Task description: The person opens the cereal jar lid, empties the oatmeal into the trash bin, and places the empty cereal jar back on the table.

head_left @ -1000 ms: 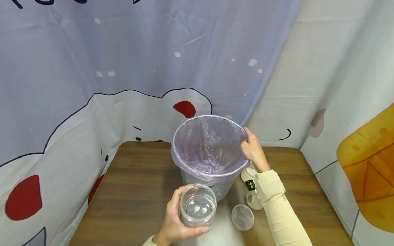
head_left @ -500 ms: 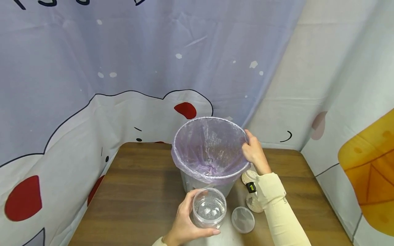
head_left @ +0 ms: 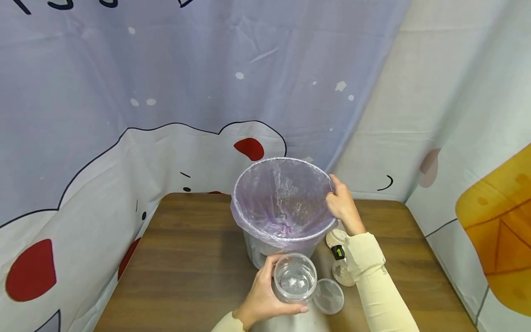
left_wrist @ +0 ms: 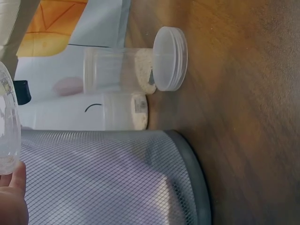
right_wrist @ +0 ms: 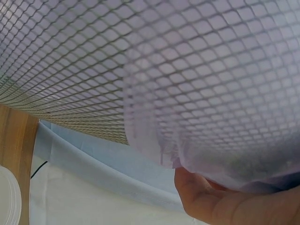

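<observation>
My left hand (head_left: 271, 295) holds a clear round plastic jar (head_left: 295, 277) in front of the bin, fingers and thumb around its side. Nothing but clear plastic shows through the jar's open mouth. Part of this jar (left_wrist: 8, 126) appears at the left edge of the left wrist view. A mesh waste bin (head_left: 257, 249) lined with a thin purple bag (head_left: 286, 198) stands upright on the table. At the rim's right side my right hand (head_left: 343, 205) grips the bin's edge and the bag folded over it. In the right wrist view, its fingers (right_wrist: 206, 197) are partly hidden under the bag.
A translucent round lid (head_left: 328, 296) rests just right of the held jar. Two clear jars with pale grainy contents, a nearer jar (head_left: 342, 273) and a farther jar (head_left: 335, 237), stand by the right forearm. Printed curtains (head_left: 186, 83) border the wooden table (head_left: 182, 258).
My left hand has carried the jar to the right, from before the bin's left front to beside the lid. The right hand and bin have stayed in place.
</observation>
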The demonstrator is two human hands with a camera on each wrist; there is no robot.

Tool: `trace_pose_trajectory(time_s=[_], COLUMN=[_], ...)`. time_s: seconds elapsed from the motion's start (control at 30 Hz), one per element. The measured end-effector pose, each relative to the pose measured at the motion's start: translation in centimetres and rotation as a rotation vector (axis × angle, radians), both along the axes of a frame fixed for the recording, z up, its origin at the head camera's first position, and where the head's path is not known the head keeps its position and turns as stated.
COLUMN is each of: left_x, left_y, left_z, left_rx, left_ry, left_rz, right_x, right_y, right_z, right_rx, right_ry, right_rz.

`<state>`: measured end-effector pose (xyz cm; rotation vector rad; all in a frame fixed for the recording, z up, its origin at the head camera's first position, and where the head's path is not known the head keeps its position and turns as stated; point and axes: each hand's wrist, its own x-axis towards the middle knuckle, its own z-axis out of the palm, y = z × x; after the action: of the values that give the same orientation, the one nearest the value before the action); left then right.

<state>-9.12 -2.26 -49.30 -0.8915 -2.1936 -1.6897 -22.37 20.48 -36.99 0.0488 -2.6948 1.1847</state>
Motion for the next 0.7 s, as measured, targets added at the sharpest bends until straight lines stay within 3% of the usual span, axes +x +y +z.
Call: trace_pose_trajectory(time_s=[0.13, 0.23, 0.53, 0.7], left_x=[0.1, 0.1, -0.3, -0.2], left_y=[0.4, 0.8, 1.9, 2.3], left_z=[-0.3, -0.4, -1.2, -1.3], left_rx=[-0.016, -0.016, -0.03, -0.029], left_ry=[-0.041, -0.036, 0.093, 0.129], left_rz=[0.009, 0.007, 0.02, 0.031], right_x=[-0.1, -0.1, -0.1, 0.0], right_y=[0.0, 0.0, 0.0, 0.1], right_z=[0.0, 0.0, 0.0, 0.0], right_rx=[0.003, 0.007, 0.004, 0.006], right_ry=[0.005, 0.003, -0.001, -0.003], right_rz=[0.003, 0.001, -0.007, -0.009])
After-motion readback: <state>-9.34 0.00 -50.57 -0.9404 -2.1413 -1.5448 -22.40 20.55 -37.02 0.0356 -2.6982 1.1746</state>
